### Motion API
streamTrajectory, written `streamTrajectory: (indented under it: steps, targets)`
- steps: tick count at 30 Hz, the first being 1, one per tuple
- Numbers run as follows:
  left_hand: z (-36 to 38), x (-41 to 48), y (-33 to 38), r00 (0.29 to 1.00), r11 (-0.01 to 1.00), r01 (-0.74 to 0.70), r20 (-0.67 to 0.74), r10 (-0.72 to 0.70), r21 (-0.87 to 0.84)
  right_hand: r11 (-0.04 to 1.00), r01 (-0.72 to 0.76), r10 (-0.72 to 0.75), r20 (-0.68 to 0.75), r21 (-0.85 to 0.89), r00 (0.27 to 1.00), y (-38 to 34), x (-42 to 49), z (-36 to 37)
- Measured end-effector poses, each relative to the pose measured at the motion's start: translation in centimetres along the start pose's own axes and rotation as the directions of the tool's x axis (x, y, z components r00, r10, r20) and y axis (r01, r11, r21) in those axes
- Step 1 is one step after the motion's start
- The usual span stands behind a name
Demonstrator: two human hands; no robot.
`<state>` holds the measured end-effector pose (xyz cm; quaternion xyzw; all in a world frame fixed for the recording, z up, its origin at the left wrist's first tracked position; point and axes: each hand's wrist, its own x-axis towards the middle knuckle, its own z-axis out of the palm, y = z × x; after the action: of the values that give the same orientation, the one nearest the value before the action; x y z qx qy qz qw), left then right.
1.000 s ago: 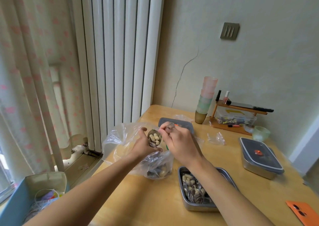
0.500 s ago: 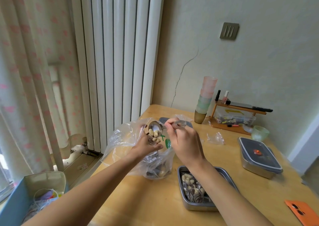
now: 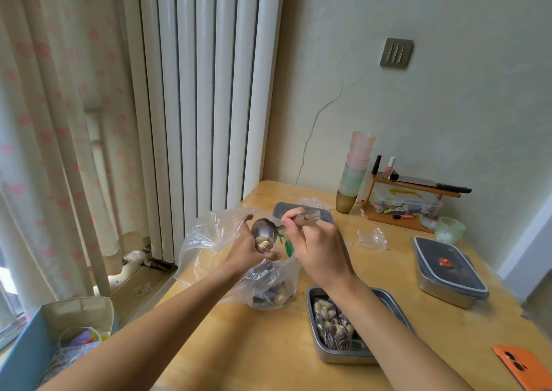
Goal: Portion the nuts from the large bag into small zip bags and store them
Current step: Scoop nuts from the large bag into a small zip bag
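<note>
A large clear plastic bag [image 3: 206,241] with nuts at its bottom [image 3: 273,298] sits at the table's left edge. My left hand [image 3: 246,250] grips something at the bag's mouth; whether it is the large bag's rim or a small zip bag I cannot tell. My right hand [image 3: 316,247] holds a metal spoon [image 3: 264,232] by its handle. The bowl is tipped steeply down against my left hand, with a few pale nuts sliding out. An open steel tray [image 3: 328,357] near me holds filled small bags.
A lidded steel container [image 3: 448,271] stands at the right, a loose empty small bag [image 3: 372,238] behind it. Stacked cups [image 3: 355,169], a wooden rack [image 3: 400,205] and a green glass bowl [image 3: 449,229] line the wall. An orange phone [image 3: 525,366] lies near right. A dark lid [image 3: 286,209] lies behind my hands.
The spoon rose out of the large bag loaded with nuts, then tipped downward at my left hand. Most nuts have left the bowl. The left hand barely moved.
</note>
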<state>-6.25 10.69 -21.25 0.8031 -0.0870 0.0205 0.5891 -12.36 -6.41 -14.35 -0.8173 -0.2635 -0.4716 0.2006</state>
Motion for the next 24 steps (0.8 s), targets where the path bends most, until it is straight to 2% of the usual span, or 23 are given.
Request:
streamTrajectory:
  steps: [4,8,11,15,18,22,24]
  targets:
    - [0.0,0.1,0.1,0.998,1.000,-0.007,0.056,0.007,-0.006,1.000,-0.028,0.028,-0.014,-0.013,1.000,0.4,-0.1,0.0]
    - [-0.3,0.3,-0.4,0.999,0.998,-0.045,0.004,0.045,0.052,0.998,-0.027,0.026,0.014,0.054,1.000,0.3,-0.3,-0.1]
    - [-0.2,0.4,-0.5,0.999,0.999,-0.034,0.030,0.034,-0.001,0.999,-0.018,0.020,-0.025,0.051,1.000,0.2,-0.4,-0.3]
    - [-0.2,0.5,-0.5,0.995,0.999,-0.006,0.101,0.002,0.035,0.998,0.014,-0.014,-0.006,0.060,1.000,0.3,-0.7,0.0]
    - [-0.4,0.5,-1.0,0.998,0.998,0.009,0.066,-0.012,0.055,0.998,0.016,-0.014,-0.036,0.059,0.999,0.0,-0.6,-0.2]
    - [-0.6,0.3,-0.8,0.998,0.994,-0.052,0.031,0.049,0.091,0.995,0.056,-0.058,0.023,0.082,0.998,-0.1,-0.5,0.0]
    - [-0.7,0.3,-1.0,0.999,0.998,-0.036,0.005,0.036,0.060,0.995,0.029,-0.030,0.007,0.091,1.000,-0.1,-0.7,0.0]
